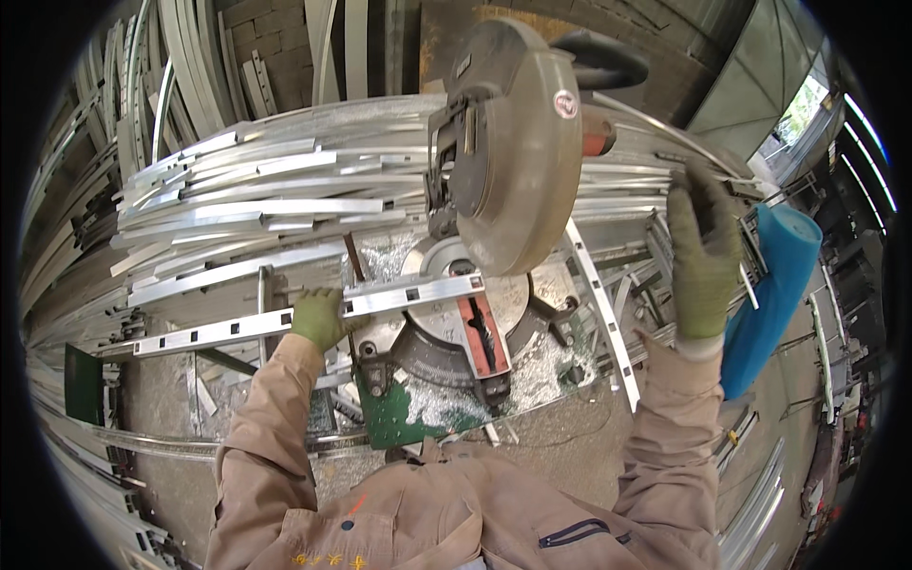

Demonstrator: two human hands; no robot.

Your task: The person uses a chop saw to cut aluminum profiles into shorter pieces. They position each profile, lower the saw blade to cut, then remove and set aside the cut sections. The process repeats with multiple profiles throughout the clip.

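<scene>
Note dusty saw, with holed silver bar laid across its base. See bar clamped in left hand, passing beneath curled fingers; see right hand raised well apart from bar, with fingers parted.

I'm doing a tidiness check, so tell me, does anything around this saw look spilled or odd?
Yes. Silvery shavings lie scattered around the saw and over the green plate under it, like unswept spill. Behind, silver bars lie unevenly piled, ends jutting out. The punched bar in the left hand shows no obvious damage.
</scene>
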